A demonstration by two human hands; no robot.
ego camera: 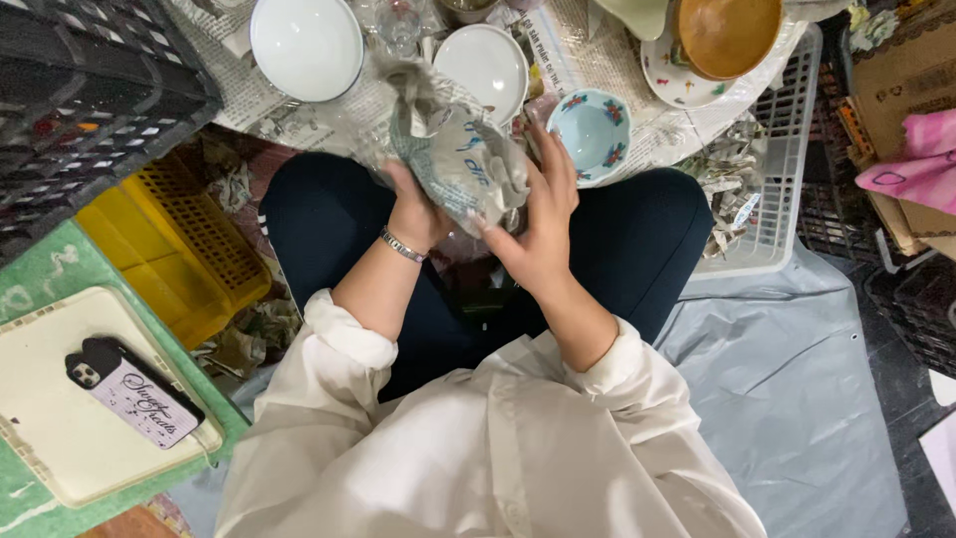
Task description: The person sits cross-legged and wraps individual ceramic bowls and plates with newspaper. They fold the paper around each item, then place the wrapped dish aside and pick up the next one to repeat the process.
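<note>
I sit cross-legged in dark trousers and a white shirt. Both hands grip a bundle wrapped in crumpled newspaper [453, 149] above my lap. My left hand [413, 209], with a silver bracelet on its wrist, clasps the bundle's left underside. My right hand [543, 219] presses against its right side, fingers spread over the paper. What the paper holds is hidden. Just beyond my right fingers stands a small light-blue bowl with flower patterns [590, 132] on spread newspaper.
White bowls [306, 45] [485, 65], a glass [398, 22] and a brown bowl on a patterned plate [725, 35] stand ahead. A yellow crate [174, 249] and black crate [90, 90] lie left, a white crate [787, 169] right. A phone [129, 389] rests on a cream tray.
</note>
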